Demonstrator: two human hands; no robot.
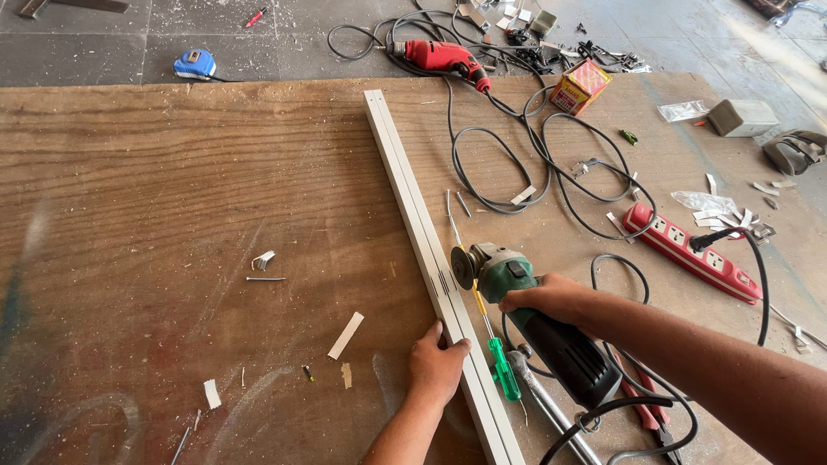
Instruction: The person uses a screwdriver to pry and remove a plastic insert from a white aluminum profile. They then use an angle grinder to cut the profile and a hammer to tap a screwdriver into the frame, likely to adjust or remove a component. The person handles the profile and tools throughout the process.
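Profile [412, 202]: white, flat on board [172, 215], notches beside disc.
Left hand [435, 366]: clamps profile, steadying it.
Right hand [551, 297]: wrapped round grinder [534, 319], disc at profile's edge.

A red power drill [444, 57] lies at the far edge of the plywood table [155, 181], its black cable [504, 159] looping across the wood. A red power strip [693, 254] sits to the right, near a small red-and-yellow box [580, 86]. A blue tape measure [195, 63] rests on the floor beyond. A green-handled screwdriver [502, 370] lies beside red-handled pliers [642, 409].
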